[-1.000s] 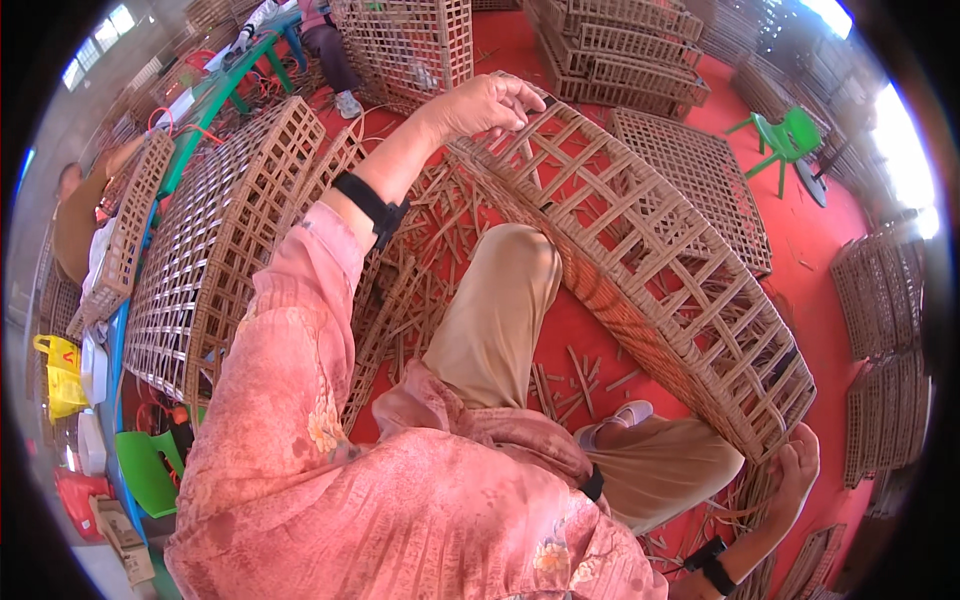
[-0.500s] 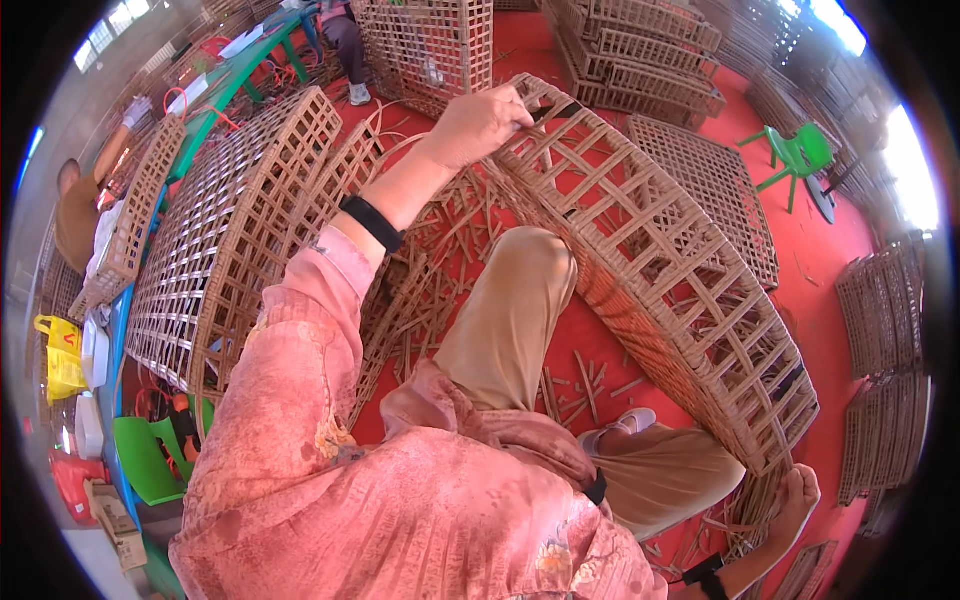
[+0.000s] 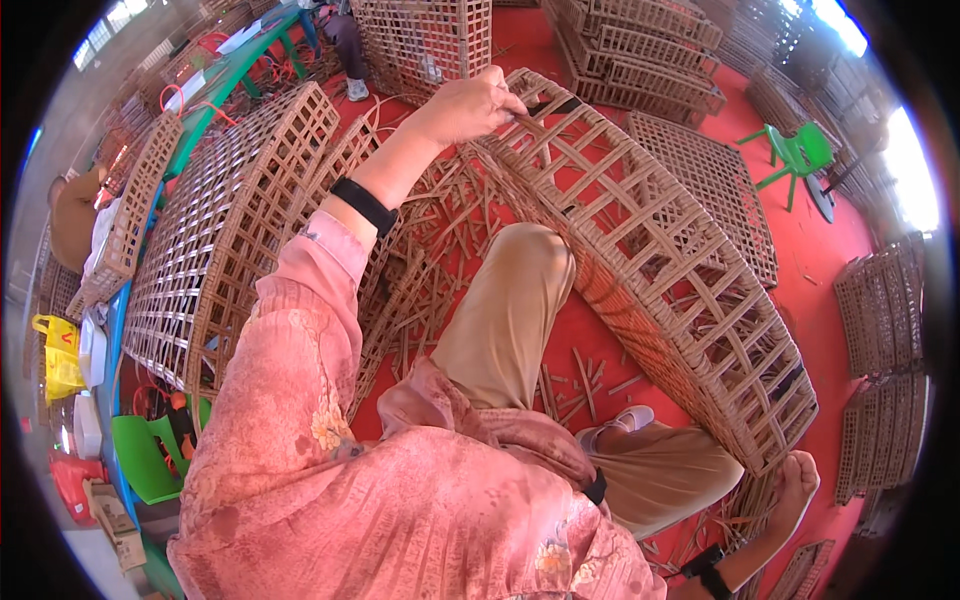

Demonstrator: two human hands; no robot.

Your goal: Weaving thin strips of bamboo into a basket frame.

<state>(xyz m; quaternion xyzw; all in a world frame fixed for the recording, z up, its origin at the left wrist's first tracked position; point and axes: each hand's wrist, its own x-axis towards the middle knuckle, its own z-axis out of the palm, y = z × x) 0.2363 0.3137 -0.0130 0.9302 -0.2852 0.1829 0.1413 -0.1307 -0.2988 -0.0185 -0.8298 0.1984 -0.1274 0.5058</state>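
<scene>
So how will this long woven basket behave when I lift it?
Probably fairly stiff: the basket has thick edges and a boxy shape. Likely light for its size, since its upper side is open lattice. Slipping seems unlikely, as those gaps offer a hold.

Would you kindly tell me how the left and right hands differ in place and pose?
The left hand is at the far end of the woven basket, while the right hand is beside its near corner. The left hand's fingers seem to pinch a brown strip; the right hand is curled, its grip unclear. Both are bare, with a black band on each forearm.
</scene>
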